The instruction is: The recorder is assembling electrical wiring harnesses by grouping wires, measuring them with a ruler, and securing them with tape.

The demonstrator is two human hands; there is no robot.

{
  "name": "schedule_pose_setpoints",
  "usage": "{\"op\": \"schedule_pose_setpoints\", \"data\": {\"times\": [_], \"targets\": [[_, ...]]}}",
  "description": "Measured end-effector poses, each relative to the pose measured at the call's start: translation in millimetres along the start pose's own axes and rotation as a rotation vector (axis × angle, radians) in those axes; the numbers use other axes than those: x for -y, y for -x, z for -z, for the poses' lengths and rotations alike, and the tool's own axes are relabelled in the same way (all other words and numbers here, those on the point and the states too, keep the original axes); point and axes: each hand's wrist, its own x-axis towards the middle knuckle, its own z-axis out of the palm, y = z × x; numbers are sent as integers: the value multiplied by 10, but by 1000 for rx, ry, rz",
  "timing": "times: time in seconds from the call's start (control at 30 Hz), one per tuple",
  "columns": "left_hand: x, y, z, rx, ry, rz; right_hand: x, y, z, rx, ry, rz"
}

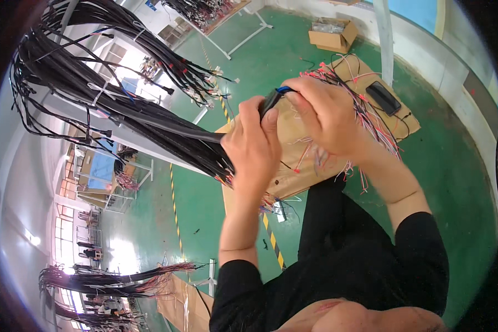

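My left hand point(252, 141) is closed on a black-sleeved cable point(269, 103), its thumb and fingers pinching near the sleeve's end. Blue wire point(284, 88) shows past that end, where my right hand point(327, 113) pinches with thumb and forefinger. The two hands are close together, raised over a brown cardboard sheet point(243, 193). Just left of my left hand, a thick bundle of black cables point(166, 130) runs from the upper left and passes behind my wrist. What lies inside my right palm is hidden.
Loose red, white and black wires point(371, 124) lie on the cardboard beside a black phone point(383, 98). An open carton point(333, 36) stands by the wall at the back right. White rack legs point(249, 39) and more hanging cable bundles point(116, 282) stand around the green floor.
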Motion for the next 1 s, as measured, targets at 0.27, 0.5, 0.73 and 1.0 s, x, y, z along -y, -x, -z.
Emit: {"op": "schedule_pose_setpoints", "data": {"times": [0.27, 0.5, 0.73, 1.0], "targets": [[316, -247, 486, 613, -221, -439, -163, -129, 524, 818, -115, -179], [336, -245, 422, 409, -141, -566, -166, -355, 632, 1042, -451, -387], [123, -208, 352, 368, -105, -549, -142, -263, 646, 1011, -591, -508], [-12, -238, 377, 557, -35, -276, -137, -91, 625, 614, -108, -80]]}}
